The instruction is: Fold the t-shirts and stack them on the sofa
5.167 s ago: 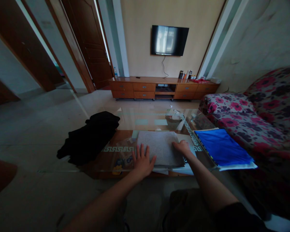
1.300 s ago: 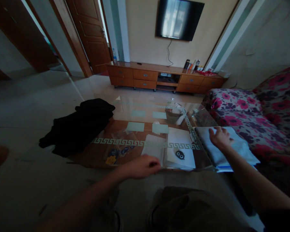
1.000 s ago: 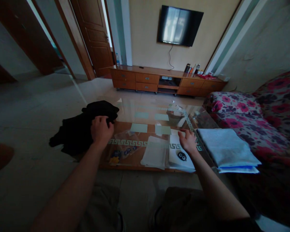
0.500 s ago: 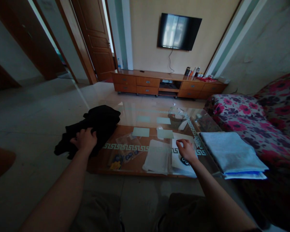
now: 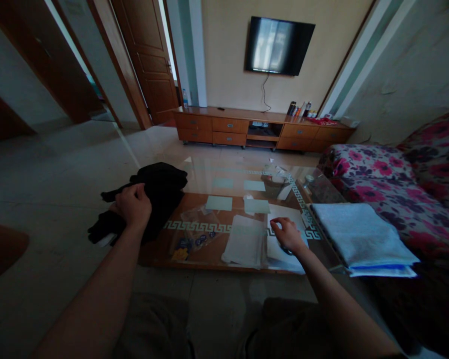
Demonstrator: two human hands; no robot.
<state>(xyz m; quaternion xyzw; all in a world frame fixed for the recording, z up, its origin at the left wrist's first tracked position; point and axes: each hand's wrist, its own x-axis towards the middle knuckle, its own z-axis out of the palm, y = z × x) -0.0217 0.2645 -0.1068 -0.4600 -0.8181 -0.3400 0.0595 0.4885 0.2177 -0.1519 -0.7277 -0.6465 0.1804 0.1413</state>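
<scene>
Right hand (image 5: pixel 287 235) rests loosely curled on the glass counter (image 5: pixel 224 192), gripping nothing. Left hand (image 5: pixel 133 204) is closed on the black garment (image 5: pixel 155 187) heaped at the counter's left end. It looks soft and light, best gathered by a bunched fold.

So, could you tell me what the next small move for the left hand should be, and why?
Probably lift and draw the black garment toward the bare glass in front of the person. The left hand is closed on its near edge, the cloth lies bunched at the glass table's left corner, and the right hand rests free on the glass.
</scene>
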